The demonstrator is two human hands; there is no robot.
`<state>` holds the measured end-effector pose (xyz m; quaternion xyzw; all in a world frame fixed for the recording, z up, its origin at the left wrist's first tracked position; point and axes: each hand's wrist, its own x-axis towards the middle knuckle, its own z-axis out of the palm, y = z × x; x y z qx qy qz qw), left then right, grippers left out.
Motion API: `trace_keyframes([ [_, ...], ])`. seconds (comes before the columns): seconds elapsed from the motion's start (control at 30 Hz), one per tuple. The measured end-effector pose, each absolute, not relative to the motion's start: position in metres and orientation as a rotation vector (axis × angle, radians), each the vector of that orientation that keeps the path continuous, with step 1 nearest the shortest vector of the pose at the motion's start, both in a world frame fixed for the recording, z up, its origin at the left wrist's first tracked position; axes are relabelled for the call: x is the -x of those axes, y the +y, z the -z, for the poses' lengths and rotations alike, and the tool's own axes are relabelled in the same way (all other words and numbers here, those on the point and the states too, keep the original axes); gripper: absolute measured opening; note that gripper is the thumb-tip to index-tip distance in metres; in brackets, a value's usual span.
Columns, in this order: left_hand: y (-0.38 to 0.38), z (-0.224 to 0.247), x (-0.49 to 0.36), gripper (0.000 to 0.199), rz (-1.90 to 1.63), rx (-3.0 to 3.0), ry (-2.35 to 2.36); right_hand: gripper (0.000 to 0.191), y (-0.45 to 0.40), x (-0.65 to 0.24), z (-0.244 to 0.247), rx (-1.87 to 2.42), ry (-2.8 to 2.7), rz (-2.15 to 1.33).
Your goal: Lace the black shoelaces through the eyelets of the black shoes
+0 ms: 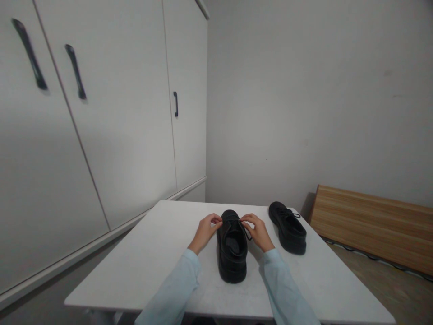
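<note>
- Head view: the near shoe (232, 271) sits mid-table (162, 262), toe toward twelve o'clock.
- At its ten o'clock, the left hand (206, 230) pinches the lace (232, 220), thumb against fingers.
- At its one o'clock, the right hand (259, 232) pinches the lace too.
- I see the far shoe (293, 243) toward two o'clock, toe to eleven, nobody touching it.
- Farther right, at three, a board (368, 221).

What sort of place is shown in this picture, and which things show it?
Probably a plain indoor room, perhaps in a home, though I cannot be sure. Tall white cupboard doors with dark handles stand beside a bare pale wall, and a white table fills the corner.
</note>
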<state>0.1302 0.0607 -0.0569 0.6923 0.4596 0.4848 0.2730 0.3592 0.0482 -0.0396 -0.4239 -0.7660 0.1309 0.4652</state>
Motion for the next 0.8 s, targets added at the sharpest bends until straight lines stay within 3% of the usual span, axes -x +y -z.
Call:
trace_keyframes([
  [0.8, 0.0554, 0.0529, -0.1371, 0.014, -1.344, -1.877, 1.233, 0.023, 0.0409, -0.3556, 0.0315, 1.004, -1.846, -0.510],
])
